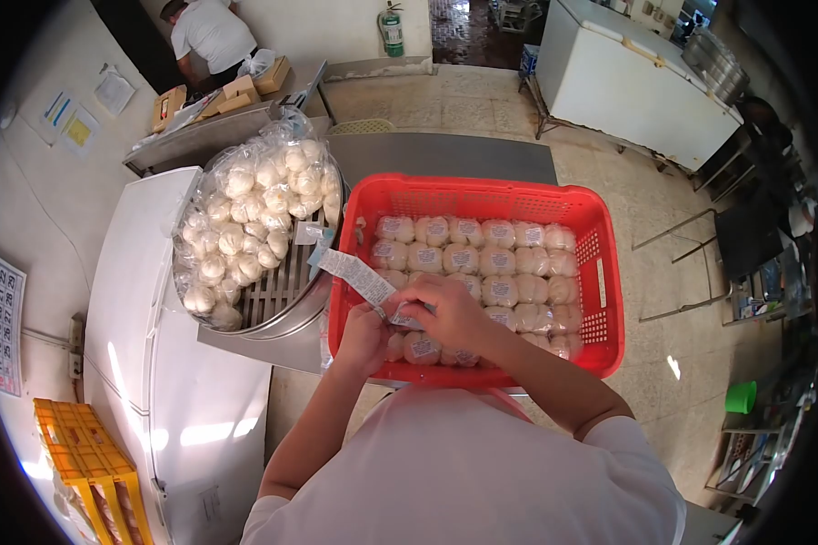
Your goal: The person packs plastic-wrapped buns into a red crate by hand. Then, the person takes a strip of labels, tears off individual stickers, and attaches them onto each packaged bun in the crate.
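A strip of printed labels (358, 275) runs up and left from my hands. My left hand (365, 338) is closed on its lower end, over the left part of the red crate (482, 188). My right hand (445, 307) is bent at the fingers beside it, pinching at the strip's end; the fingertips partly hide what they grip. Under my hands, wrapped round white buns (498, 262) fill the crate in rows, and many carry a small printed label. To the left, a round metal steamer tray (291, 272) holds bagged white buns (245, 218).
A grey table (482, 154) supports the crate. White refrigerator (145, 300) and yellow crates (91, 454) stand left. Behind are a person in a white shirt (214, 36), cardboard boxes (241, 91), a fire extinguisher (391, 30) and a chest freezer (627, 82). A dark chair (745, 236) stands right.
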`<state>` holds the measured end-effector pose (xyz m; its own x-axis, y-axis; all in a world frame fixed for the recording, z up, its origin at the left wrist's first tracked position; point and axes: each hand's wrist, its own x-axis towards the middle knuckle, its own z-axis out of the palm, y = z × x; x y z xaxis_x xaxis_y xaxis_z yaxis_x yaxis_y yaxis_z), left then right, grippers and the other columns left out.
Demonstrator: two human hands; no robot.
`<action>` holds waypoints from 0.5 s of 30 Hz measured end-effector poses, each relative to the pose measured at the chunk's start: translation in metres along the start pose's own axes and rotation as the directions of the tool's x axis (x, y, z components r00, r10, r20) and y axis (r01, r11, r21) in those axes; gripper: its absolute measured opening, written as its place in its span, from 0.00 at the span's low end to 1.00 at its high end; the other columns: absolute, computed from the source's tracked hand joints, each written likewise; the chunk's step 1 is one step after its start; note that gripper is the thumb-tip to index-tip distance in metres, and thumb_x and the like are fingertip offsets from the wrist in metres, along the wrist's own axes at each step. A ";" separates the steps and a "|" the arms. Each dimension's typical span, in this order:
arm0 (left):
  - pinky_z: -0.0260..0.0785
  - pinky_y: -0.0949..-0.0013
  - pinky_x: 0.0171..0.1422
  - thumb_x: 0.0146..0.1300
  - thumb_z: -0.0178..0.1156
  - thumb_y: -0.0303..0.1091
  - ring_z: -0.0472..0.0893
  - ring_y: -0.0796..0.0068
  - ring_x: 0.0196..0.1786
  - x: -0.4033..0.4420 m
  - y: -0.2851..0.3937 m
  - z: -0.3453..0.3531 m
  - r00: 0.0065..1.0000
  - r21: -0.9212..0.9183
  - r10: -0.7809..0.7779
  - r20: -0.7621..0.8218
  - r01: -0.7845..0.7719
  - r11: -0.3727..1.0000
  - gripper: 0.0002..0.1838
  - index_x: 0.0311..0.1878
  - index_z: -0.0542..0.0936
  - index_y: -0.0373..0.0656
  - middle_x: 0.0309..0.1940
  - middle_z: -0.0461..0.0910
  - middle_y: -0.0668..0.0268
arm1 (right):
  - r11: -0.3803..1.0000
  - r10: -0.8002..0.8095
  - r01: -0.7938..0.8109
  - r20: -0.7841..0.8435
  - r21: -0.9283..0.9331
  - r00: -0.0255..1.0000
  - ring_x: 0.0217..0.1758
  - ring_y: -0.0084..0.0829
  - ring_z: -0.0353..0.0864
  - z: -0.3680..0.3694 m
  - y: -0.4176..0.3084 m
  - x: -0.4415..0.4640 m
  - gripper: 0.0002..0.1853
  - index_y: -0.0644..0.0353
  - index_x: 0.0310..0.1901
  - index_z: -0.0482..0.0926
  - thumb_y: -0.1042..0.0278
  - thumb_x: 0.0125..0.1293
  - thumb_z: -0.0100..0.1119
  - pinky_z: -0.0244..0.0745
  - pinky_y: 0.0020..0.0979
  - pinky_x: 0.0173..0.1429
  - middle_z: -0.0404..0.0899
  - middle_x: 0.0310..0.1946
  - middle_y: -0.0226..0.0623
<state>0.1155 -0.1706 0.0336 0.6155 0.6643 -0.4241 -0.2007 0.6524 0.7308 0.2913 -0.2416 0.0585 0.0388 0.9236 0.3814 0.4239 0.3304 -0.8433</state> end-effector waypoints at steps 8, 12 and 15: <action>0.75 0.58 0.59 0.77 0.53 0.37 0.82 0.66 0.55 0.003 -0.003 -0.006 1.000 -0.026 -0.023 -0.012 0.023 0.999 0.16 0.58 0.79 0.36 0.53 0.83 0.61 | 0.955 -0.249 0.238 -0.043 -0.177 0.968 0.43 0.44 0.81 -0.003 -0.028 -0.003 0.05 0.59 0.35 0.79 0.79 0.61 0.66 0.77 0.41 0.46 0.79 0.38 0.40; 0.74 0.59 0.61 0.78 0.56 0.42 0.82 0.67 0.54 0.011 -0.006 -0.012 0.996 -0.189 -0.032 -0.089 0.015 0.982 0.15 0.58 0.77 0.41 0.51 0.82 0.64 | 0.982 -0.176 0.161 -0.163 -0.102 0.971 0.40 0.40 0.80 -0.023 -0.042 -0.003 0.06 0.60 0.36 0.79 0.81 0.62 0.66 0.78 0.38 0.46 0.79 0.36 0.38; 0.74 0.60 0.61 0.77 0.57 0.41 0.82 0.68 0.53 0.001 0.004 0.002 0.989 -0.161 0.003 -0.145 -0.027 0.987 0.14 0.56 0.77 0.43 0.49 0.82 0.66 | 0.978 0.055 -0.131 -0.407 -0.160 0.912 0.37 0.34 0.82 -0.075 -0.005 0.006 0.05 0.62 0.37 0.80 0.83 0.63 0.64 0.79 0.35 0.45 0.81 0.33 0.39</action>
<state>0.1174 -0.1682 0.0370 0.4982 0.7121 -0.4947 -0.3373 0.6847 0.6460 0.3570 -0.2519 0.0937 0.4268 0.7815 0.4551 0.5546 0.1714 -0.8143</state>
